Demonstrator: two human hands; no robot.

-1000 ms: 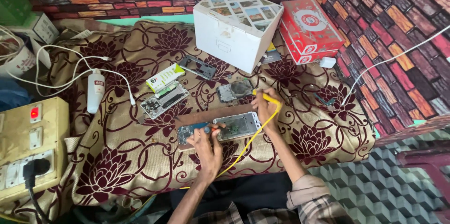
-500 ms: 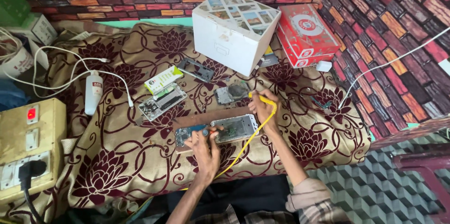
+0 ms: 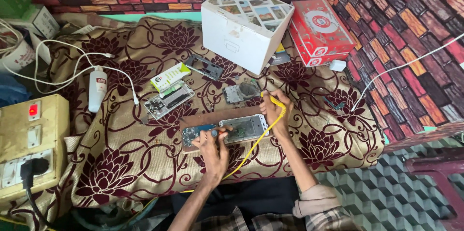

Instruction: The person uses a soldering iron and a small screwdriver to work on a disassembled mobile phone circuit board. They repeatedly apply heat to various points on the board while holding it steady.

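An opened phone body lies on a small brown board in the middle of the flowered cloth, with a green circuit board at its left end. My left hand pinches a small dark tool tip down on the phone's left part. At the phone's right end, my right hand grips a yellow-handled tool whose yellow cord trails down toward me.
A white box and a red box stand at the back. Other phone parts, a metal frame, a green-white packet and a white bottle lie left of centre. A yellow switch box sits far left.
The view has shifted slightly. Both hands stay on the opened phone; my left hand has moved a little along its left part.
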